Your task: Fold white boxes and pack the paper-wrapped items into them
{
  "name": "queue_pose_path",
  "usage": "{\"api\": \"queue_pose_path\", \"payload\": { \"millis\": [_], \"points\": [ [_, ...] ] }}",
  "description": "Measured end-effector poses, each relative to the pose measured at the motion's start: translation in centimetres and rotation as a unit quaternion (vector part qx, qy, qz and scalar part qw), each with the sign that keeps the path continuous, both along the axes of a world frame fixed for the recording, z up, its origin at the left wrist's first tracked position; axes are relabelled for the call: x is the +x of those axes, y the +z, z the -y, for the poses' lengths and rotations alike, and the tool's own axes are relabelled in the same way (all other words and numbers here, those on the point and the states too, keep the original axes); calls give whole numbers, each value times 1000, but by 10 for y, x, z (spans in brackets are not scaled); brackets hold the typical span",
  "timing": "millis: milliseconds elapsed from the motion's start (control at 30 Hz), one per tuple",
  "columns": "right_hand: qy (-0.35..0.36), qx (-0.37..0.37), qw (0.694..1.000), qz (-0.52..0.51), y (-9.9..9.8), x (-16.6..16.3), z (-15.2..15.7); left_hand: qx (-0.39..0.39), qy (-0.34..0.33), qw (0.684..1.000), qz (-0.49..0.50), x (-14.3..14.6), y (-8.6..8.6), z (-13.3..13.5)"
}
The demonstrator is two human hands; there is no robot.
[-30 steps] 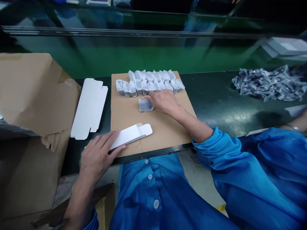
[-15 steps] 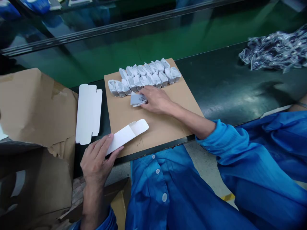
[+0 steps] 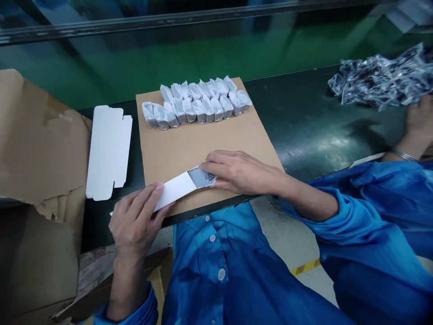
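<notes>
My left hand (image 3: pixel 135 219) grips the near end of a small white carton (image 3: pixel 174 192), which lies on a brown cardboard sheet (image 3: pixel 189 146) with its open end to the right. My right hand (image 3: pixel 233 170) pinches a small grey wrapped packet (image 3: pixel 202 177) at that open end; part of the packet sits inside the carton mouth. Two rows of several similar wrapped packets (image 3: pixel 198 104) line the far edge of the cardboard sheet.
A stack of flat white carton blanks (image 3: pixel 108 151) lies left of the sheet. A torn brown cardboard box (image 3: pixel 37 149) stands at far left. A pile of clear plastic bags (image 3: pixel 379 81) lies at the right, near another person's hand (image 3: pixel 417 122). Beyond is a green belt (image 3: pixel 209 58).
My right hand has carried one packet from beside the rows down to the carton's open end. The left hand has kept its hold on the carton.
</notes>
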State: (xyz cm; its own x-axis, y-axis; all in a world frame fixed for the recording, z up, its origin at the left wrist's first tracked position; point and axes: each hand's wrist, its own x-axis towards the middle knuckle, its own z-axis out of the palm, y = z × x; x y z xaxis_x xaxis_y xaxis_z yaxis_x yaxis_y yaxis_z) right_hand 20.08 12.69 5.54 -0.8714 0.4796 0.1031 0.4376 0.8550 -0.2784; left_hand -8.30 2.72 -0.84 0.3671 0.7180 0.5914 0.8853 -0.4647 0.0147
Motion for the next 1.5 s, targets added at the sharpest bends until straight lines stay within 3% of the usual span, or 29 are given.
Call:
{"api": "queue_pose_path", "payload": {
  "millis": [167, 367, 433, 567, 633, 767, 900, 1100, 1167, 1233, 1300, 1367, 1500],
  "points": [
    [37, 7, 999, 28, 18, 0, 2, -17, 15, 999, 29, 4, 1, 3],
    [25, -11, 998, -51, 3, 3, 4, 9, 22, 999, 22, 12, -1, 6],
    [28, 2, 998, -63, 0, 4, 5, -23, 22, 999, 15, 13, 1, 4],
    [26, 136, 989, -42, -3, 3, 19, -135, 15, 989, 56, 26, 17, -3],
    [47, 204, 977, -46, -5, 4, 29, -149, -6, 985, 92, 36, 27, -6],
    [79, 328, 938, -80, -6, 8, 46, -70, -24, 991, 109, 51, 36, -6],
    [72, 384, 918, -68, 0, 11, 55, 3, 5, 992, 127, 56, 26, 2],
    [94, 297, 948, -68, 10, -4, 59, 4, -17, 990, 137, 63, 23, 5],
    [71, 207, 971, -94, 13, -9, 60, 5, -21, 991, 135, 62, 25, 2],
    [3, 43, 989, -139, 16, -10, 61, -14, -17, 991, 129, 59, 27, -1],
    [-72, -134, 969, -194, 19, -11, 62, -42, -8, 990, 131, 57, 28, -2],
    [-104, -245, 939, -220, 19, -14, 62, -56, 7, 989, 134, 57, 28, -4],
    [-103, -305, 929, -184, 9, -32, 62, -32, 62, 993, 91, 73, 28, -10]
  ]
}}
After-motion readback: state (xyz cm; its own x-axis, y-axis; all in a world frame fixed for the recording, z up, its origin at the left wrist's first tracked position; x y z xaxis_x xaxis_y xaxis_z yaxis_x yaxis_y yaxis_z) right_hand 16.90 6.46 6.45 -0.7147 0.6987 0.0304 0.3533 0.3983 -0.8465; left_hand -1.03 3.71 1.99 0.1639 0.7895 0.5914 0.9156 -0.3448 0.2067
